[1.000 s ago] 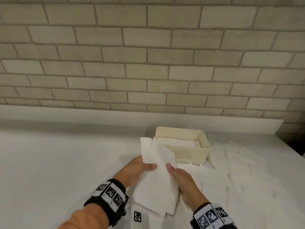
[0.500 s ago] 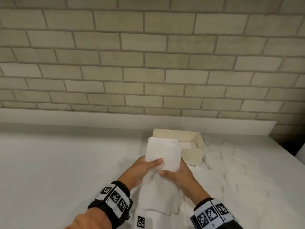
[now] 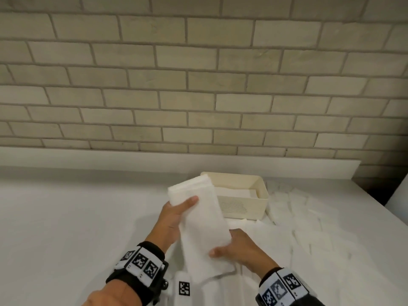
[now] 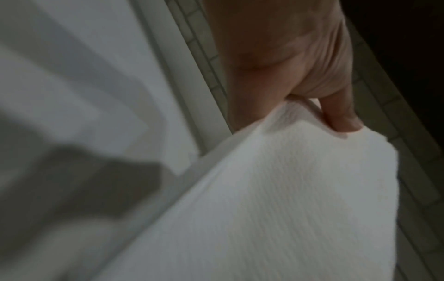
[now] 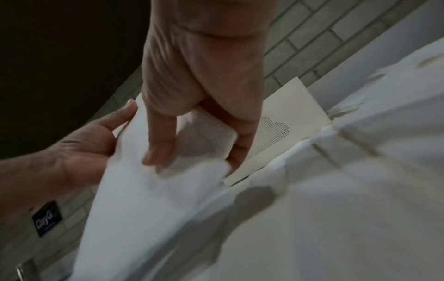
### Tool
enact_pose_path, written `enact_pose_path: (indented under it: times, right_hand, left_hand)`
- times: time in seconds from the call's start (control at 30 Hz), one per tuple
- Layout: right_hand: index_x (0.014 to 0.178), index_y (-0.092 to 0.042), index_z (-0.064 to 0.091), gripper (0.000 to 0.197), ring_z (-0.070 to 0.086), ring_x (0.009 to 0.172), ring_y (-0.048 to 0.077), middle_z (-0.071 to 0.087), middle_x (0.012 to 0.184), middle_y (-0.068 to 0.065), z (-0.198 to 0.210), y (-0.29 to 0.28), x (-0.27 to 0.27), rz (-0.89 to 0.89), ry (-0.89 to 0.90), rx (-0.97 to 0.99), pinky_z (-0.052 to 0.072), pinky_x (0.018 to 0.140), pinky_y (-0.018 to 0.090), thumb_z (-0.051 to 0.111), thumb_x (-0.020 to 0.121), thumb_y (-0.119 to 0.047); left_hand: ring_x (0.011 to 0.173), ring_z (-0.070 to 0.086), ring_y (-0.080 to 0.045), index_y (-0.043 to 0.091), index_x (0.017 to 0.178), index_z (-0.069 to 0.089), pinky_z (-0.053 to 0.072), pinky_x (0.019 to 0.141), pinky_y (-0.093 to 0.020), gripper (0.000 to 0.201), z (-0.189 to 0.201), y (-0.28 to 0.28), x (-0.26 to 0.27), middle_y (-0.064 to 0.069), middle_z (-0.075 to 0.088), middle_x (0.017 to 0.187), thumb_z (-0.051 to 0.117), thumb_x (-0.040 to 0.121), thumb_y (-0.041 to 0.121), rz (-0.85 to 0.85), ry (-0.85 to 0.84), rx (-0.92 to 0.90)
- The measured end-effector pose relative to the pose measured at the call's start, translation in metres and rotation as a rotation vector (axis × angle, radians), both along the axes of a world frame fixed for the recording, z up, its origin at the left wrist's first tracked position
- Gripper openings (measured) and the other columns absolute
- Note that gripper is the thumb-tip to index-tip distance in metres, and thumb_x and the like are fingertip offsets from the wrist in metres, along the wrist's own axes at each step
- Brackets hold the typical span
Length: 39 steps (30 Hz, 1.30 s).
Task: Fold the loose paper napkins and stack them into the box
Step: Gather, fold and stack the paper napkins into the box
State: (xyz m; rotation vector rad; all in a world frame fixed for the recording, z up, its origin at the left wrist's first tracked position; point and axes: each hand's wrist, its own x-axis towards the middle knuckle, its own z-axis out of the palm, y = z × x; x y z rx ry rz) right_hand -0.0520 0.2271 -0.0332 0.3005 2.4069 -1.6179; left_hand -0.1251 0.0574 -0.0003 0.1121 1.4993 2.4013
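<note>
Both hands pinch the folded napkin [image 3: 199,219], left hand [image 3: 174,217] up top, right hand [image 3: 237,247] below; loosening either pinch could let the fold spring open short of the box [image 3: 242,208].

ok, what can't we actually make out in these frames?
- Left hand fingers: head view, behind the folded napkin.
- Box contents: its front wall and the napkin hide most; count unknown.
- Loose napkins: white on white counter, edges too faint.
- Right wrist view: napkin's near end motion-blurred.
</note>
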Motion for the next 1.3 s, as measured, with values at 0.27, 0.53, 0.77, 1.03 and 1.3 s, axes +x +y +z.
enact_pose_path:
  times: [0.27, 0.53, 0.77, 1.03, 1.3]
  right_hand:
    - [0.085, -0.013, 0.069, 0.027, 0.068, 0.080, 0.023, 0.072, 0.090, 0.008, 0.038, 0.060, 0.000, -0.413, 0.316, -0.307, 0.055, 0.067, 0.031, 0.082, 0.064, -0.002]
    - [0.106, -0.016, 0.063, 0.052, 0.064, 0.087, 0.020, 0.067, 0.099, 0.009, -0.007, 0.079, 0.015, -0.371, 0.155, -0.351, 0.054, 0.072, 0.027, 0.077, 0.064, 0.012]
    - [0.088, -0.006, 0.071, 0.023, 0.066, 0.078, 0.023, 0.071, 0.088, 0.011, -0.002, 0.086, 0.013, -0.412, 0.205, -0.302, 0.052, 0.066, 0.028, 0.078, 0.068, 0.001]
    - [0.103, 0.000, 0.070, 0.041, 0.069, 0.090, 0.033, 0.073, 0.096, 0.017, -0.019, 0.084, 0.014, -0.352, 0.088, -0.336, 0.056, 0.085, 0.042, 0.079, 0.064, 0.008]
    - [0.100, -0.016, 0.067, 0.042, 0.068, 0.092, 0.026, 0.071, 0.096, 0.007, -0.016, 0.084, 0.009, -0.292, 0.011, -0.033, 0.056, 0.085, 0.041, 0.082, 0.063, -0.003]
  left_hand:
    - [0.079, 0.070, -0.021, 0.009, 0.094, 0.066, 0.056, 0.073, -0.030, 0.027, -0.011, -0.021, -0.009, -0.004, 0.074, 0.085, 0.076, 0.071, -0.001, 0.023, 0.119, -0.253]
    - [0.077, 0.062, -0.021, 0.010, 0.088, 0.066, 0.049, 0.060, -0.020, 0.028, -0.061, 0.009, 0.009, -0.005, 0.067, 0.083, 0.078, 0.069, -0.005, -0.067, 0.032, -0.433]
    - [0.090, 0.069, -0.032, 0.001, 0.104, 0.066, 0.056, 0.079, -0.041, 0.036, -0.048, 0.019, 0.003, -0.016, 0.072, 0.097, 0.076, 0.070, 0.002, -0.099, -0.078, -0.275]
    - [0.084, 0.069, -0.023, 0.006, 0.102, 0.067, 0.054, 0.068, -0.026, 0.037, -0.057, 0.015, 0.010, -0.012, 0.072, 0.096, 0.076, 0.068, -0.007, -0.108, -0.004, -0.377]
    - [0.076, 0.069, -0.020, 0.011, 0.085, 0.070, 0.053, 0.065, -0.023, 0.015, -0.045, 0.017, 0.010, -0.003, 0.074, 0.079, 0.074, 0.075, 0.000, -0.095, 0.033, -0.407]
